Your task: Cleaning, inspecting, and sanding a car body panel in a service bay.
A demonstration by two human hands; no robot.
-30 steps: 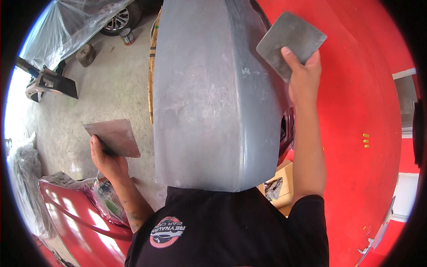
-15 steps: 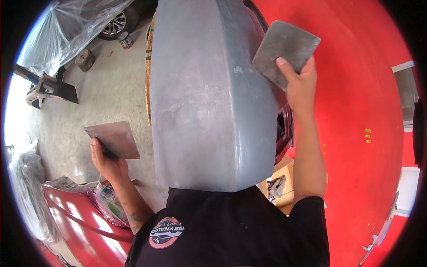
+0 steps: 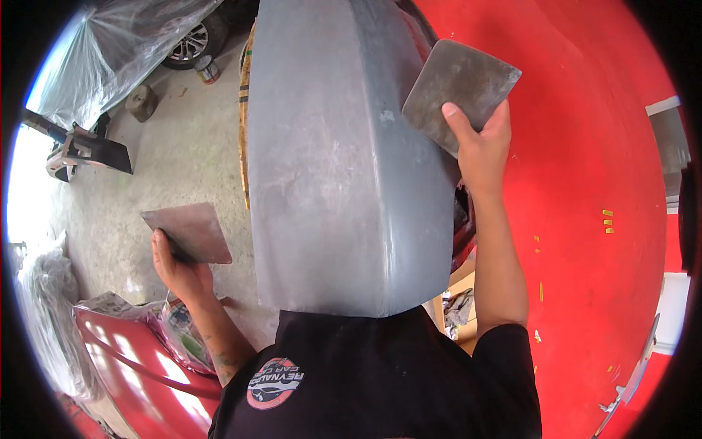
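A large car body panel (image 3: 322,161), dull grey with a long crease, stretches away from my body through the middle of the view. My right hand (image 3: 486,157) grips a flat grey rectangular sheet (image 3: 464,84) with rounded corners, its thumb on the upper face. That sheet overlaps the panel's right edge in view; whether it touches the panel, I cannot tell. Off the panel's left side, my left hand (image 3: 179,274) holds a similar thin, brownish-grey sheet (image 3: 196,233) by its near left edge, apart from the panel.
To the right is a broad red surface (image 3: 585,293) with small yellow tape pieces (image 3: 608,222). A glossy red panel (image 3: 146,358) lies at lower left. Plastic sheeting (image 3: 117,51), a wheel (image 3: 191,44), a can (image 3: 207,69) and a black-and-grey stand (image 3: 91,150) are at the left.
My right hand and its sheet have shifted slightly left and down. My left hand has barely moved, and both hands keep their hold.
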